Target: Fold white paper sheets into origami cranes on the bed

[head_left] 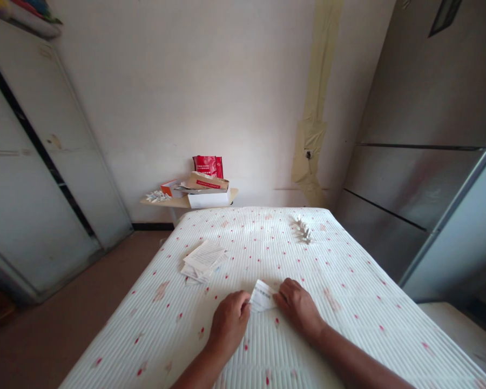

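Note:
A small piece of printed white paper, partly folded, is held between my two hands just above or on the patterned bed cover. My left hand pinches its left edge with thumb and forefinger. At its right edge, the curled fingers of my right hand grip the paper; the fingertips are partly hidden. Beyond my left hand lies a loose stack of printed paper sheets. Several small folded paper shapes with pointed ends sit in a row farther back on the right.
The white quilted cover has red specks. Behind it, a small table bears cardboard boxes, a red bag and a pile of white folded pieces. A grey refrigerator stands right, a cabinet left.

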